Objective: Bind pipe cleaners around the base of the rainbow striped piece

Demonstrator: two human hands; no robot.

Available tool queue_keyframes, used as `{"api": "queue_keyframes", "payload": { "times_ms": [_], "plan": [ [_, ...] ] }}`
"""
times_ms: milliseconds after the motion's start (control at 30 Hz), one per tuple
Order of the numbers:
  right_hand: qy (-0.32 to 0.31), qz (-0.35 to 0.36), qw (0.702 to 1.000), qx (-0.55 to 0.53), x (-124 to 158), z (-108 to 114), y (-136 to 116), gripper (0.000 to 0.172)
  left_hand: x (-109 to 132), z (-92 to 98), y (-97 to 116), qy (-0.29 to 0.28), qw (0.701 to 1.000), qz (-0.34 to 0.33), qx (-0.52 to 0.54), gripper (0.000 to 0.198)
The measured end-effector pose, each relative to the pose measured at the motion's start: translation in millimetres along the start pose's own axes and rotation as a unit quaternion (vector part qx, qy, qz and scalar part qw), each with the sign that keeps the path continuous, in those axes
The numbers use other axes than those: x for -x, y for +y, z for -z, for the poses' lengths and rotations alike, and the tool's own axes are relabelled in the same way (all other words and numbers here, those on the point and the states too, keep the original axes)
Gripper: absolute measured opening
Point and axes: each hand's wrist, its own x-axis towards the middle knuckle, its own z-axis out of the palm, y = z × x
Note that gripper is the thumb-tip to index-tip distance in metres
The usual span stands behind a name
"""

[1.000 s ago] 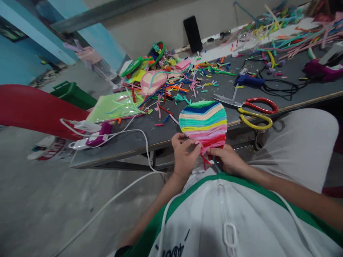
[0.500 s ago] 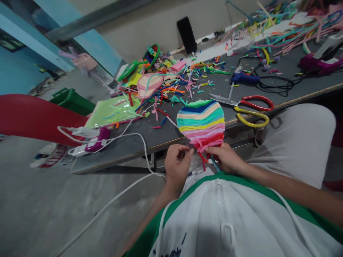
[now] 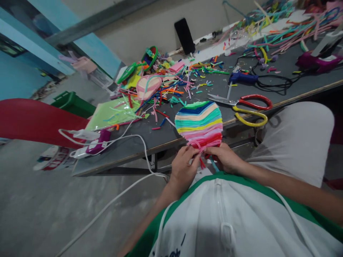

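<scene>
A rounded panel of striped pipe cleaners (image 3: pixel 198 121) leans out over the table edge, running from green and blue at the top to red and pink at the bottom. My right hand (image 3: pixel 226 157) is closed on its lower right end. At the lower left, my left hand (image 3: pixel 184 166) pinches a pink pipe cleaner (image 3: pixel 197 144) with thumb and fingertips, close to the right thumb. Red pipe-cleaner ends (image 3: pixel 202 163) and a teal one (image 3: pixel 214 165) hang below the hands. My fingers partly cover the panel's bottom edge.
Scissors (image 3: pixel 253 110) with red and yellow handles lie near the table edge, beside a blue glue gun (image 3: pixel 243 77). Cut pipe-cleaner bits, a green plastic packet (image 3: pixel 109 113) and a leaning black phone (image 3: pixel 184 36) are farther back. A white cable (image 3: pixel 143 142) hangs off the table's left part.
My left hand has moved right and up to the panel's lower end and now pinches the pink pipe cleaner there. My right hand keeps its hold.
</scene>
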Motion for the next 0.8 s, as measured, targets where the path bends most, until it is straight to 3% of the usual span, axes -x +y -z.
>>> {"api": "queue_keyframes", "payload": {
  "times_ms": [400, 600, 700, 800],
  "plan": [
    [0.003, 0.020, 1.000, 0.003, -5, 2, 9, 0.022, 2, -4.4, -1, -0.004, 0.999, 0.012, -0.031, 0.007],
    [0.022, 0.033, 0.999, -0.005, -3, -1, 7, 0.017, 4, -4.3, 0, 0.005, 1.000, 0.011, 0.023, 0.012],
    [0.020, 0.038, 0.999, 0.009, -1, -1, 5, 0.015, 6, -6.6, -1, 0.010, 0.990, 0.087, 0.115, 0.011],
    [0.000, 0.036, 0.999, 0.010, -1, 0, 6, 0.016, 6, -13.1, -4, 0.013, 0.937, 0.239, 0.253, 0.013]
  ]
}}
